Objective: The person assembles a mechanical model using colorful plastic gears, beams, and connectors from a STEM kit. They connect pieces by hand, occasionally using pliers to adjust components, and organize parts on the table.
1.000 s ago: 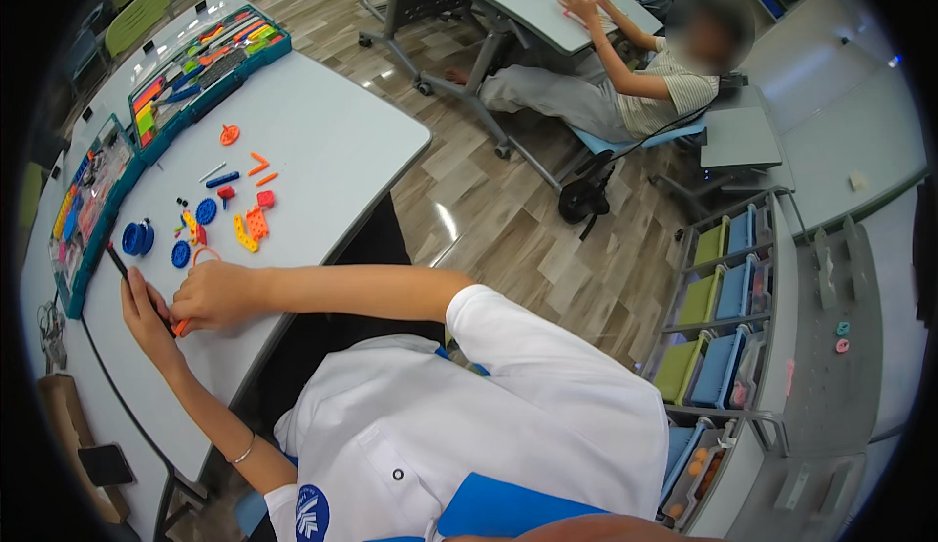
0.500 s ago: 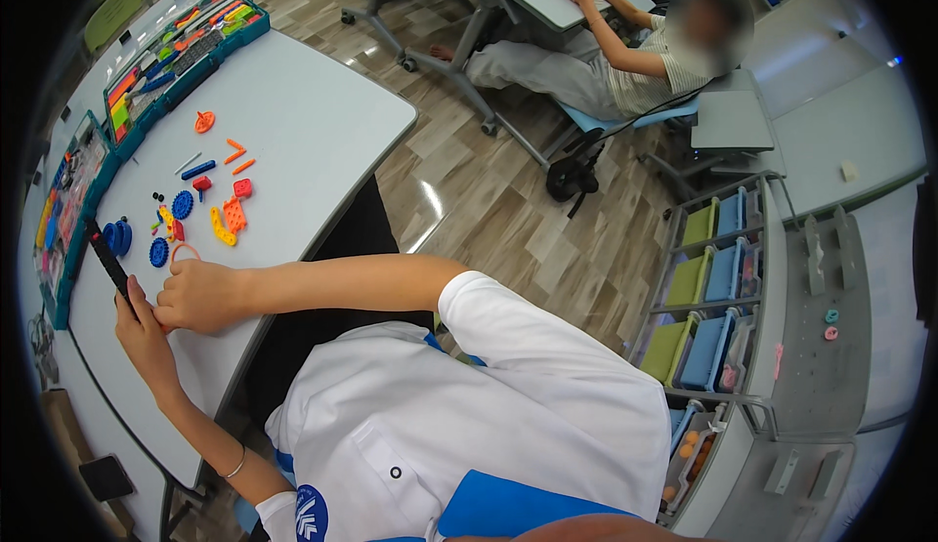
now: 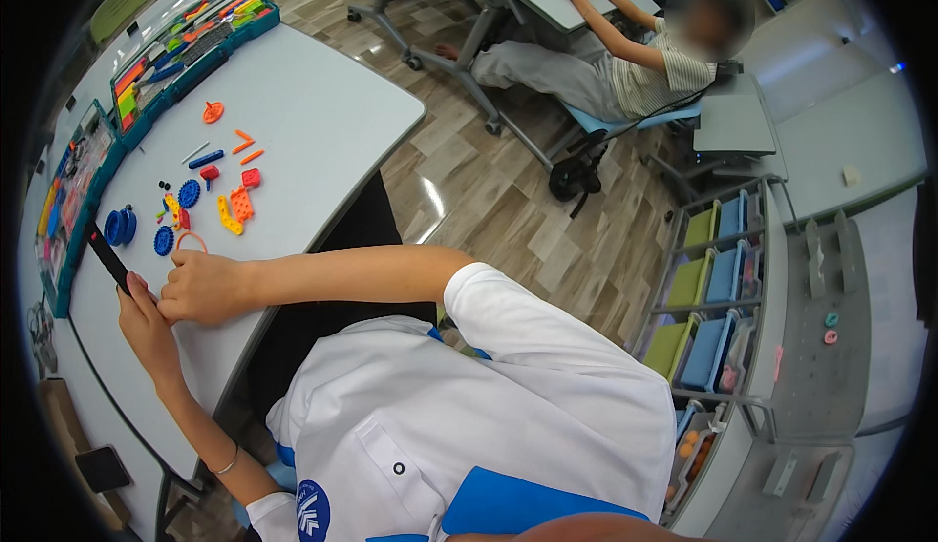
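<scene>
My left hand (image 3: 149, 332) is closed on the lower end of a long, thin black object (image 3: 107, 257), tilted up toward the parts case; its kind is unclear. My right hand (image 3: 205, 288) has its fingers curled against the left one, and what they hold, if anything, is hidden. Just beyond its knuckles shows an orange ring (image 3: 192, 240). Close by on the white table lie blue gear wheels (image 3: 164, 240), blue pulley-like wheels (image 3: 120, 227), a yellow curved piece (image 3: 230, 217) and an orange block piece (image 3: 241, 202).
Two teal-edged parts cases (image 3: 127, 138) stand open along the table's far left side. An orange disc piece (image 3: 213, 111) and a blue rod (image 3: 206, 159) lie farther back. Another person sits at a second table (image 3: 547, 0). Storage bins (image 3: 689, 283) stand at the right.
The view has shifted slightly. A red bit seen beneath my right hand is now hidden. The other person's hands now show a colourful piece. My hands stay together.
</scene>
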